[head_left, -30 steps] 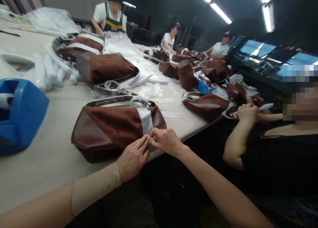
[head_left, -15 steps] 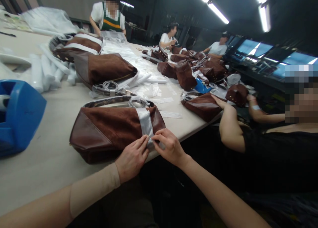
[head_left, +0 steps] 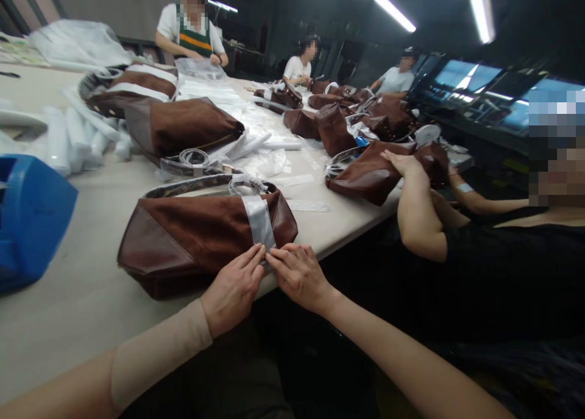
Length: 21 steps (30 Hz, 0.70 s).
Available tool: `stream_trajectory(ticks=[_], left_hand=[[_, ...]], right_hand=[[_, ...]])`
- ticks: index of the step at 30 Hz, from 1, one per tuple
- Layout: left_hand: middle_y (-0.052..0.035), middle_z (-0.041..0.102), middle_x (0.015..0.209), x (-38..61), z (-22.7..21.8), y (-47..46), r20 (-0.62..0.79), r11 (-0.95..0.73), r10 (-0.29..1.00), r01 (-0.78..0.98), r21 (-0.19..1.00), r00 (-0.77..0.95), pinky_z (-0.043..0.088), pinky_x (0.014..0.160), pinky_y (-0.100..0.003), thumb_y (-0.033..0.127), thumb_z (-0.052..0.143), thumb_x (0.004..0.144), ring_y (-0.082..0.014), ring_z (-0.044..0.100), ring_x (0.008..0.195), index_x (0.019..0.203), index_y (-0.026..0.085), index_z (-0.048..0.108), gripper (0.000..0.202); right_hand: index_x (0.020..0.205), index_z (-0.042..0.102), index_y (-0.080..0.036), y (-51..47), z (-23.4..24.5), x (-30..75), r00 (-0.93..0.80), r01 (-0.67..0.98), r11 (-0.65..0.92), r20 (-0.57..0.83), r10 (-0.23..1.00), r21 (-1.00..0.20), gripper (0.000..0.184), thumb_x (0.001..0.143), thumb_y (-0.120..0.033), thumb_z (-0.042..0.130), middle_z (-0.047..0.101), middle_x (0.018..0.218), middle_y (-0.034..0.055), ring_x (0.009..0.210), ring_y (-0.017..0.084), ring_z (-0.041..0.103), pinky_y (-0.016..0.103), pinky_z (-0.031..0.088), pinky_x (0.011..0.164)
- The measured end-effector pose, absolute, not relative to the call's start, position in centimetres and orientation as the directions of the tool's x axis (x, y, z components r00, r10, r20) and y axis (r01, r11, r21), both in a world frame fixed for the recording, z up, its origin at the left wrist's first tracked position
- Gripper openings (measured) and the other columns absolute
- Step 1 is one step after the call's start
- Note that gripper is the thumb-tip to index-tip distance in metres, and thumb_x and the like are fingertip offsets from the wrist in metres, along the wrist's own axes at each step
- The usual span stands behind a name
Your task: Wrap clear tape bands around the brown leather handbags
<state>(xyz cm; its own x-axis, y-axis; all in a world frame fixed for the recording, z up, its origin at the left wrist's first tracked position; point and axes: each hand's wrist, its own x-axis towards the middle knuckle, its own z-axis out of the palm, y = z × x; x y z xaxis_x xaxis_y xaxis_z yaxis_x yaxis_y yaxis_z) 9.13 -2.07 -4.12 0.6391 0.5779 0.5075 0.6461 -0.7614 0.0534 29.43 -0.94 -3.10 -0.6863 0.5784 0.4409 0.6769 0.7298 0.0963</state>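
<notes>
A brown suede-and-leather bag (head_left: 196, 242) lies on its side on the pale work table (head_left: 77, 285), close to the near edge. A wide strip of silvery film (head_left: 259, 222) wraps across its right end. On top sits a coiled strap with a small clear bundle (head_left: 244, 186). My left hand (head_left: 233, 291), with a beige sleeve on the forearm, and my right hand (head_left: 299, 277) meet at the lower end of the strip. Their fingertips press it against the bag. The bag's underside is hidden from this view.
A blue tape dispenser (head_left: 31, 218) stands at the left. White rolled tubes (head_left: 77, 139) and more brown bags (head_left: 183, 126) lie beyond. A co-worker at the right in a black top rests a hand on another bag (head_left: 370, 175). Further people work along the table.
My fingers have gone from pinching the strip's end to lying flatter on it. The co-worker's hand has moved onto the nearby bag. The whole view has shifted slightly left and up.
</notes>
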Motion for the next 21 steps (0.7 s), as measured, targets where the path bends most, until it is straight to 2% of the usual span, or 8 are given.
stream_trajectory(ticks=[4, 8, 10, 12, 14, 17, 21], left_hand=[[-0.0248, 0.055, 0.131, 9.3, -4.1, -2.4, 0.468, -0.756, 0.602, 0.650, 0.072, 0.647, 0.042, 0.112, -0.041, 0.000, 0.038, 0.080, -0.0301, 0.041, 0.135, 0.109, -0.002, 0.062, 0.037], [-0.0256, 0.047, 0.139, 8.9, -3.8, -2.5, 0.499, -0.749, 0.600, 0.658, 0.075, 0.626, 0.040, 0.113, -0.043, 0.000, 0.035, 0.083, -0.0290, 0.034, 0.139, 0.118, -0.003, 0.056, 0.041], [-0.0231, 0.047, 0.139, 8.7, -3.6, -2.5, 0.502, -0.778, 0.545, 0.628, 0.005, 0.672, 0.038, 0.114, -0.042, 0.001, 0.034, 0.084, -0.0282, 0.032, 0.140, 0.119, -0.001, 0.056, 0.041], [-0.0186, 0.056, 0.132, 8.5, -3.4, -2.5, 0.472, -0.804, 0.484, 0.587, -0.092, 0.737, 0.035, 0.116, -0.042, 0.002, 0.035, 0.083, -0.0272, 0.037, 0.138, 0.115, 0.002, 0.060, 0.040], [-0.0158, 0.064, 0.121, 8.6, -3.3, -2.5, 0.430, -0.797, 0.481, 0.585, -0.148, 0.764, 0.031, 0.118, -0.042, 0.003, 0.038, 0.082, -0.0268, 0.043, 0.134, 0.112, 0.003, 0.063, 0.039], [-0.0171, 0.063, 0.122, 8.7, -3.5, -2.7, 0.380, -0.776, 0.537, 0.618, -0.129, 0.753, 0.029, 0.119, -0.042, 0.006, 0.043, 0.082, -0.0273, 0.040, 0.136, 0.111, 0.004, 0.065, 0.036], [-0.0198, 0.046, 0.142, 8.5, -4.1, -3.0, 0.366, -0.759, 0.597, 0.650, -0.029, 0.714, 0.036, 0.114, -0.043, 0.006, 0.047, 0.083, -0.0307, 0.025, 0.143, 0.108, 0.005, 0.064, 0.031]], right_hand=[[0.130, 0.056, -0.017, -1.3, -3.4, 29.2, -0.675, 0.700, 0.706, 0.418, 0.607, 0.106, 0.041, 0.089, -0.014, 0.054, 0.062, 0.124, 0.0073, 0.109, 0.024, 0.049, 0.041, 0.036, 0.088], [0.128, 0.056, -0.017, -1.5, -3.3, 29.0, -0.653, 0.725, 0.682, 0.414, 0.635, 0.097, 0.039, 0.089, -0.013, 0.053, 0.062, 0.121, 0.0089, 0.109, 0.024, 0.049, 0.042, 0.036, 0.089], [0.128, 0.056, -0.018, -1.6, -3.3, 28.9, -0.645, 0.732, 0.675, 0.409, 0.645, 0.091, 0.040, 0.088, -0.013, 0.055, 0.062, 0.119, 0.0092, 0.109, 0.024, 0.049, 0.042, 0.037, 0.089], [0.129, 0.056, -0.018, -1.6, -3.3, 28.9, -0.642, 0.735, 0.672, 0.409, 0.649, 0.088, 0.041, 0.088, -0.013, 0.054, 0.062, 0.118, 0.0096, 0.108, 0.025, 0.049, 0.042, 0.037, 0.089], [0.130, 0.055, -0.018, -1.7, -3.3, 28.9, -0.636, 0.739, 0.669, 0.418, 0.649, 0.085, 0.042, 0.089, -0.013, 0.053, 0.061, 0.119, 0.0101, 0.109, 0.025, 0.049, 0.043, 0.037, 0.089], [0.129, 0.056, -0.019, -2.0, -3.2, 29.4, -0.630, 0.716, 0.698, 0.451, 0.632, 0.023, 0.042, 0.088, -0.012, 0.052, 0.061, 0.121, 0.0094, 0.112, 0.024, 0.049, 0.042, 0.038, 0.092], [0.117, 0.063, -0.019, -2.5, -3.1, 30.5, -0.544, 0.696, 0.709, 0.559, 0.626, -0.117, 0.033, 0.088, -0.010, 0.051, 0.063, 0.112, 0.0086, 0.106, 0.022, 0.053, 0.039, 0.040, 0.091]])
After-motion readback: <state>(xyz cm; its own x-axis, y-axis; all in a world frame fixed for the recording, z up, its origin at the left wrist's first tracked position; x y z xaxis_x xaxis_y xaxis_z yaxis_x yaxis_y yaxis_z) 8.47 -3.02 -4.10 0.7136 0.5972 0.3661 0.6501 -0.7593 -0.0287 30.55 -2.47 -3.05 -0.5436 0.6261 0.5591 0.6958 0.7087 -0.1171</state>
